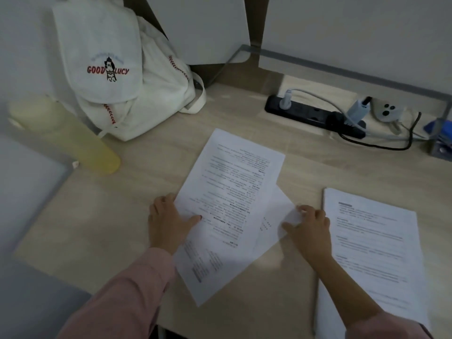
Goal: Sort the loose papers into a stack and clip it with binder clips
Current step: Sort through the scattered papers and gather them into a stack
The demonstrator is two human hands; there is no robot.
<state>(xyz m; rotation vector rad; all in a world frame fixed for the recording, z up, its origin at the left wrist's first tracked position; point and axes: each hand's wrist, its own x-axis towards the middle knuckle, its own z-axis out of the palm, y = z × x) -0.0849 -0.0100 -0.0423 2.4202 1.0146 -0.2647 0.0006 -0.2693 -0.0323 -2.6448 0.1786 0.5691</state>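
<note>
- The left hand (168, 223) held the left edge of the top sheet (230, 189); its thumb lay on the printed face, and its fingertips reached the paper's edge, where it was hard to tell whether they slipped beneath.
- The right hand (310, 228) lay spread and fairly flat, with its thumb and forefinger pressing on the right corner of the lower sheet (278, 214).
- The top sheet lay tilted on the pale wooden surface (110, 216), overlapping the lower sheet at a different angle, both in the middle between the two hands.
- A separate stack (371, 255) of printed papers lay on the surface just to the right of the right hand, its edges roughly even.
- A white backpack (117, 77) leaned against the wall at the back left, with a yellowish bottle (71, 138) lying beside it.
- A black power strip (313, 116) with plugs and cables sat at the back right.
</note>
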